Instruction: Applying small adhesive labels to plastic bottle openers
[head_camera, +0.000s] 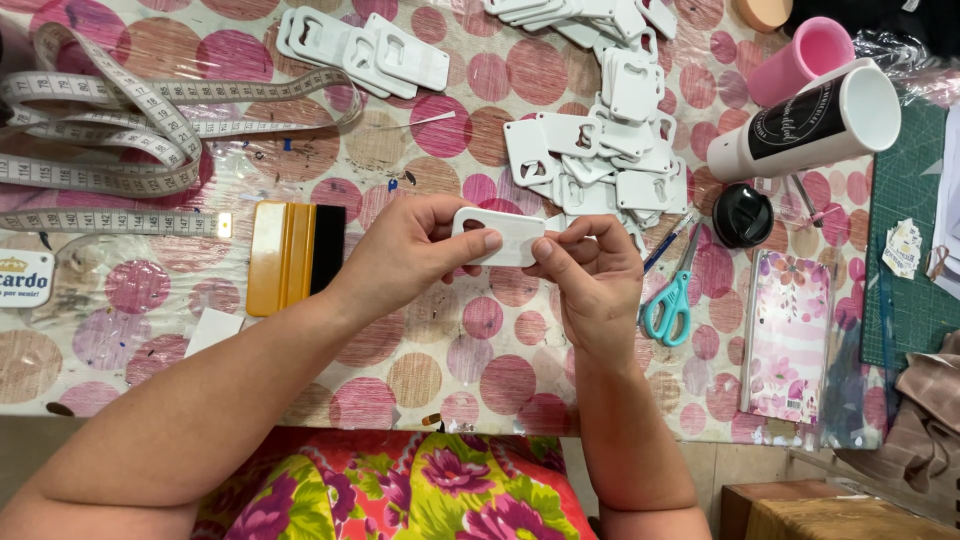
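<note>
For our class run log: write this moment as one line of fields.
left hand: grips white cut-out card | right hand: pinches its right end | nearby: white card pile, teal scissors, yellow squeegee

I see a black oval label (797, 122) on the white tumbler (835, 115), plus a white-and-blue sign (24, 277) at the tabletop's left edge.

Both forearms are bare, with no sleeves, watch or rings showing. The fingers (487, 240) have short, unpainted nails. A bright floral garment (420, 490) in pink, green and purple covers the lap.
</note>
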